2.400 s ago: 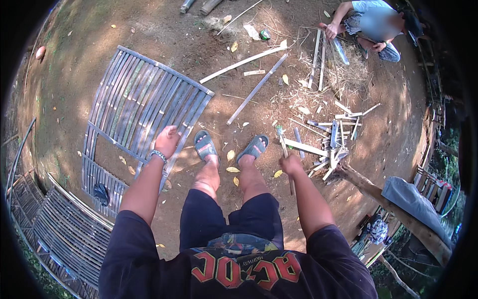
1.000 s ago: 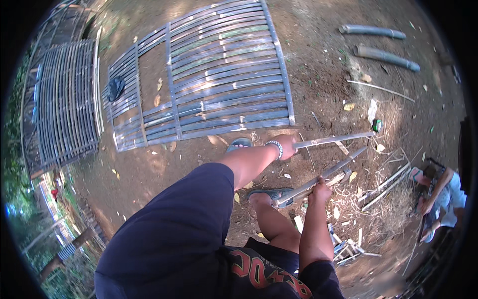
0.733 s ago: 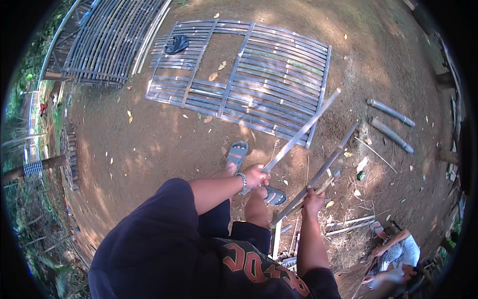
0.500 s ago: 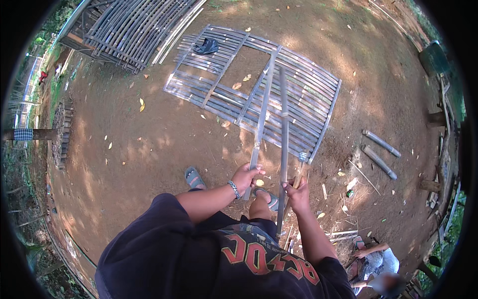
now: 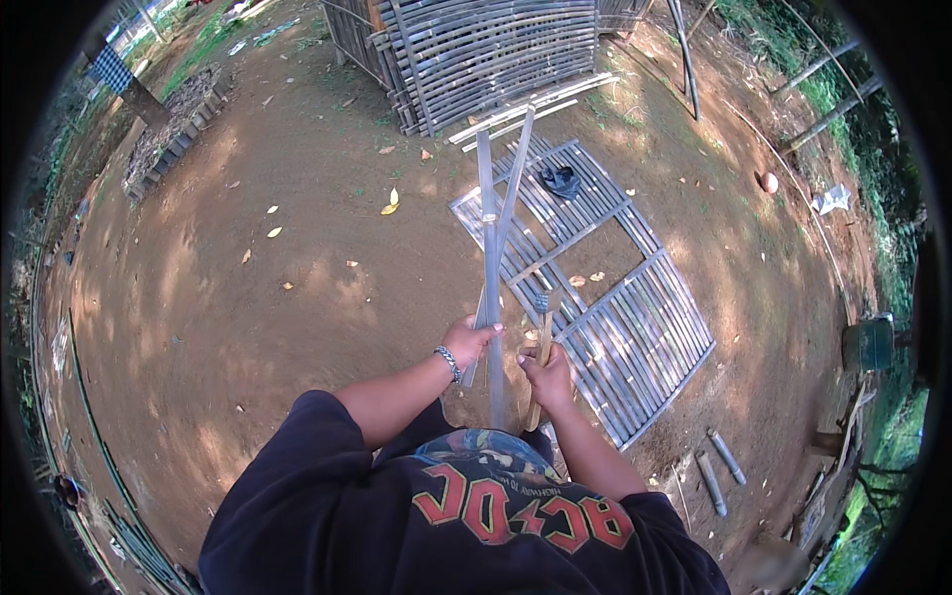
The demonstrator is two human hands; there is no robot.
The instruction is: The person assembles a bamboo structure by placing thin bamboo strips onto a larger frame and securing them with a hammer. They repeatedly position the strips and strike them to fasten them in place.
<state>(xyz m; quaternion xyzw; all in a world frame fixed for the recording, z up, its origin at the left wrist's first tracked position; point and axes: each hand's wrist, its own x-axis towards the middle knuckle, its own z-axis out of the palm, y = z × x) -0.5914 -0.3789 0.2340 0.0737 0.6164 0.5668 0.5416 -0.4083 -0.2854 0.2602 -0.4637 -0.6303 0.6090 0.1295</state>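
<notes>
Two long bamboo slats (image 5: 491, 258) are gripped in my left hand (image 5: 468, 342), which wears a chain bracelet. They cross near my fist, and their far ends spread apart, pointing away from me. My right hand (image 5: 547, 375) is wrapped round the wooden handle of a hammer (image 5: 544, 337), its metal head upward, just right of the slats. A bamboo slat panel (image 5: 650, 312) with rectangular gaps lies on the ground ahead and to the right, partly behind the slats and the hammer. On its far part rests a black plastic bag (image 5: 560, 181).
A bamboo-slatted structure (image 5: 496, 59) stands ahead, with pale bamboo poles (image 5: 535, 111) on the ground before it. Two short bamboo pieces (image 5: 711, 483) lie at lower right. A green container (image 5: 869, 343) stands at the far right, and a block-edged bed (image 5: 177, 149) at upper left.
The slat that was in my right hand is now in my left with the other one. My right hand keeps only the hammer. My view has turned left, so the panel appears rotated and farther right.
</notes>
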